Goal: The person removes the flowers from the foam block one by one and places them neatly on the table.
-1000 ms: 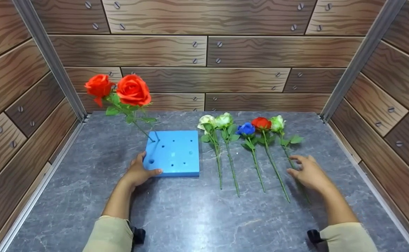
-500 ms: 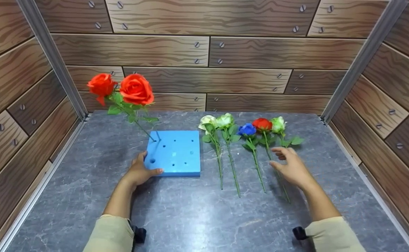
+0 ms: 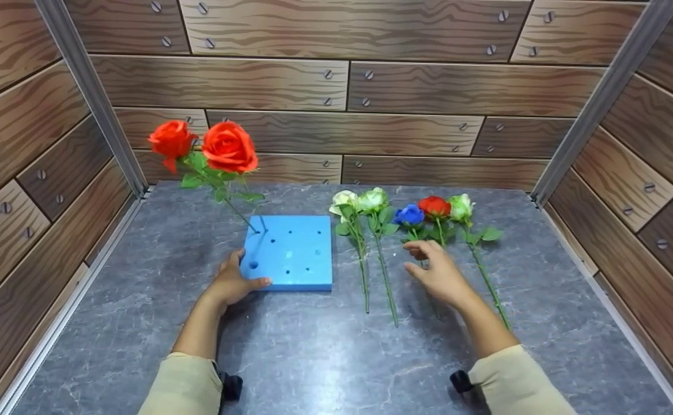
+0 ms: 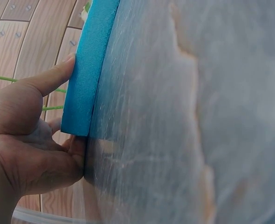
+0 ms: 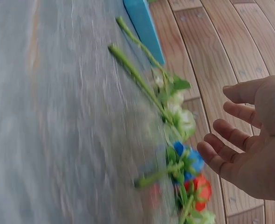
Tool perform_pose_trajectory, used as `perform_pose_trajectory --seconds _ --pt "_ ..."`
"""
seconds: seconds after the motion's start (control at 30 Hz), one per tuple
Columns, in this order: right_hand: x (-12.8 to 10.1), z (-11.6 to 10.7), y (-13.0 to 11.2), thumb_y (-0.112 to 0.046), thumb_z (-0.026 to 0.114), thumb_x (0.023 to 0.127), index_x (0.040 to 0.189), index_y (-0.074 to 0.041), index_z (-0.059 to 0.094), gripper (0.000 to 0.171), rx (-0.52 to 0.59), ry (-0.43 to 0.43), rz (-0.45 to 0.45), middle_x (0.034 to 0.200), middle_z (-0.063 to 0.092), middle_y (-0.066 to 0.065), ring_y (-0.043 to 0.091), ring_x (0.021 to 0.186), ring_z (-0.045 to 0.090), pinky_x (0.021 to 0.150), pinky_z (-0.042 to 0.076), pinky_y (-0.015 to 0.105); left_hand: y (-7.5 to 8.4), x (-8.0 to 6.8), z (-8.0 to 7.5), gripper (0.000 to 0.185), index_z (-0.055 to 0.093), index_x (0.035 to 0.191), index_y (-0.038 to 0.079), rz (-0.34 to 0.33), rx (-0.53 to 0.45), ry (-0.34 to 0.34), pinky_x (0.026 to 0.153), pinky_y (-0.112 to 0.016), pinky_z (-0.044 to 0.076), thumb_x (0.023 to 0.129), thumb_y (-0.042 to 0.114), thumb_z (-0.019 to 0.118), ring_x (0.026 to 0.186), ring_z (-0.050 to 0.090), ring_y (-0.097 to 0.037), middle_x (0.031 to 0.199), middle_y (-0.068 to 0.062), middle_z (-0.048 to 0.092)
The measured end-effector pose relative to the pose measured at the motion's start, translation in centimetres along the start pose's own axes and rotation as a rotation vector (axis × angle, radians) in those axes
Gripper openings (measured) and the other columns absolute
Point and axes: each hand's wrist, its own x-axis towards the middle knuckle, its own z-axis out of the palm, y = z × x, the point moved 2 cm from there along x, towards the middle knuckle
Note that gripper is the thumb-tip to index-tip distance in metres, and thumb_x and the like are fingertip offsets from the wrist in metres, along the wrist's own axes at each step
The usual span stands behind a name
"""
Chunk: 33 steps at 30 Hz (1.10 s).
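Observation:
In the head view my left hand (image 3: 230,285) grips the near left corner of a blue block (image 3: 299,251) with small holes in its top, thumb on the front side and fingers at the left side. Two red roses (image 3: 230,147) stand tilted from its far left corner. My right hand (image 3: 441,279) hovers with loosely bent fingers and holds nothing, hiding part of the blue rose's (image 3: 410,214) stem. In the right wrist view those fingers (image 5: 230,135) are spread and apart from the flowers. Left of that hand lie two pale roses (image 3: 373,199); behind and right lie a red rose (image 3: 434,206) and a greenish-white rose (image 3: 461,206).
A grey marbled tabletop (image 3: 325,357) carries everything. Wood-patterned panels (image 3: 417,132) close it in at the back and both sides, with metal corner posts (image 3: 596,109) between them.
My right hand has moved left, from the greenish-white rose's stem past the red rose to the blue one. The left hand stays at the block; the flowers lie as before.

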Motion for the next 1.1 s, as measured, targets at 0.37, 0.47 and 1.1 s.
perform_pose_trajectory --seconds 0.37,0.47,1.1 --pt "2.5 4.7 -3.4 -0.001 0.076 0.098 0.139 -0.003 0.066 0.043 0.220 -0.072 0.010 0.139 0.066 0.025 0.043 0.131 0.065 0.111 0.056 0.056 0.0 -0.1 0.1 0.112 0.015 0.174 0.007 -0.001 -0.023 -0.006 0.129 -0.069 0.029 0.093 0.034 0.088 0.163 0.019 -0.056 0.177 -0.032 0.013" --pt "3.1 5.8 -4.0 -0.003 0.075 0.100 0.141 -0.003 0.065 0.043 0.310 -0.119 0.043 0.139 0.066 0.025 0.039 0.131 0.065 0.107 0.058 0.048 0.0 -0.1 0.1 0.112 0.016 0.173 0.006 -0.002 -0.029 0.001 0.129 -0.068 0.030 0.092 0.032 0.089 0.163 0.020 -0.056 0.177 -0.032 0.014" --pt "6.8 12.8 -7.6 -0.003 0.075 0.100 0.138 0.007 0.063 0.041 0.634 -0.191 0.073 0.121 0.068 0.012 0.016 0.105 0.066 0.090 0.059 0.029 -0.2 0.6 0.1 0.114 0.017 0.173 0.007 -0.024 -0.064 0.015 0.131 -0.066 0.028 0.089 0.031 0.091 0.164 0.020 -0.053 0.176 -0.030 0.016"
